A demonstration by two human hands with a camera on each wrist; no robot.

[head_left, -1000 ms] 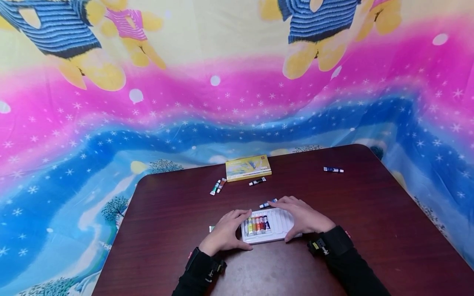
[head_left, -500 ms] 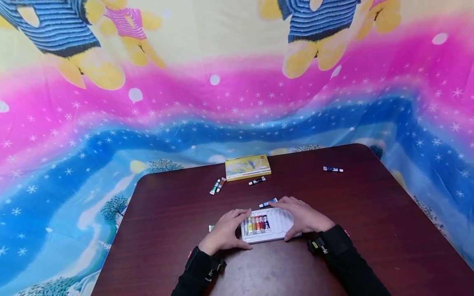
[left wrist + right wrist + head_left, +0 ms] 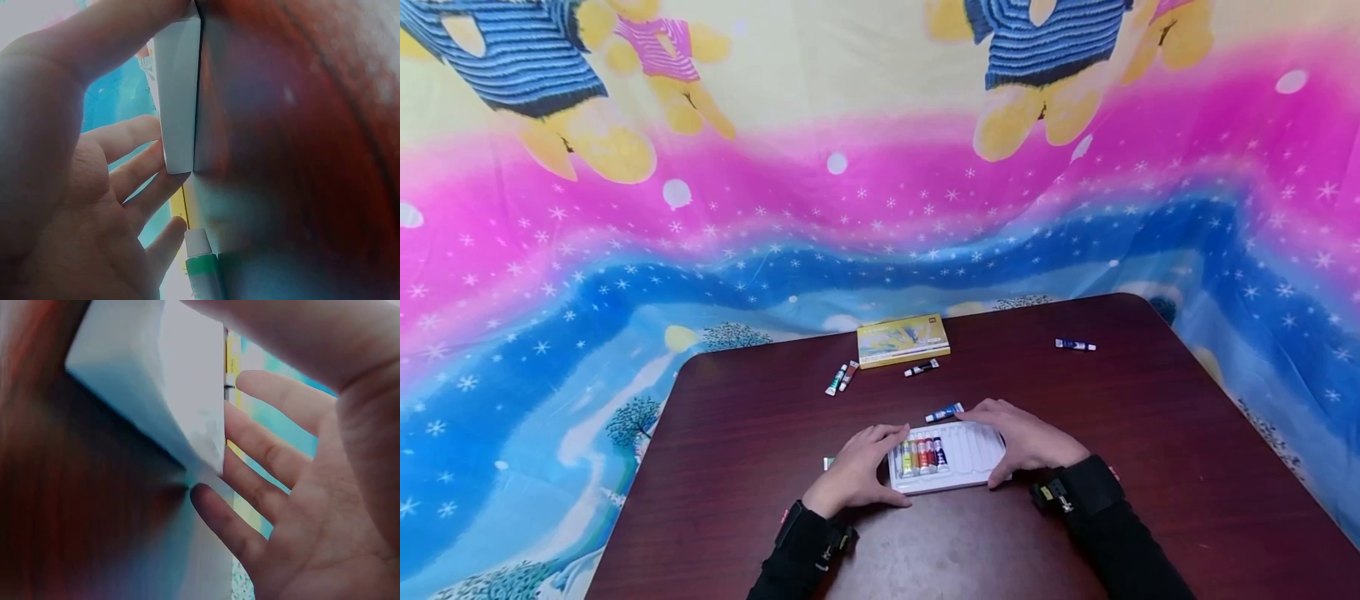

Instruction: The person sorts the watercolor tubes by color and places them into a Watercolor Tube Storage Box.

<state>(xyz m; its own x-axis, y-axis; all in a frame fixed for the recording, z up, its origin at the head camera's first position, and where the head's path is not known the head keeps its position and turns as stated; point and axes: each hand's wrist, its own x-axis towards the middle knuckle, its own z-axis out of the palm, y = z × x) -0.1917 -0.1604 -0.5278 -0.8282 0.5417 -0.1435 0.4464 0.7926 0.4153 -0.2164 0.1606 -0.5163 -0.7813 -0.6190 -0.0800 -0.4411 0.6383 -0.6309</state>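
1. White tray (image 3: 973,450) lay flat on the bench (image 3: 760,433), between the two hands, its tubes (image 3: 923,457) lined up in the left half: yellow, orange, reds, dark blue.
2. Left hand (image 3: 857,471): at the tray's left end, fingers extended and relaxed, thumb by the near edge. Green-banded tube (image 3: 204,272) near its little finger.
3. Right hand (image 3: 1030,437): around the right end, fingers spread and loosely extended, thumb at the near edge, little finger apart from the tray. Pressure of either hand: could not tell.
4. Blue tube (image 3: 944,412) lay just beyond the tray, near the right fingertips.
5. Labels: yellow box (image 3: 902,342) carried printed artwork and a small corner mark; lettering too small to read. Tube labels likewise illegible.
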